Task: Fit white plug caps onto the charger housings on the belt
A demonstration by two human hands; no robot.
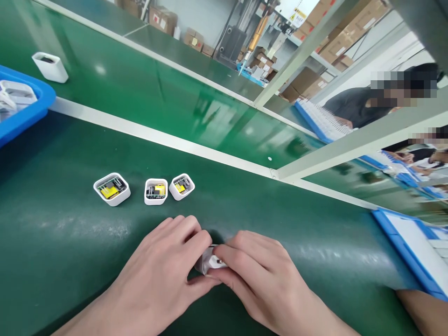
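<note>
Your left hand (175, 263) and right hand (262, 270) grasped one white piece (213, 262), near side | square, even pressure seemed best

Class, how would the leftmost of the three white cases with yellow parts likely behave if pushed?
The leftmost case probably feels stiff: its walls look like rigid plastic. Its squarish shape should slide rather than roll across the smooth-looking bench. Its exposed circuit parts may be fragile.
</note>
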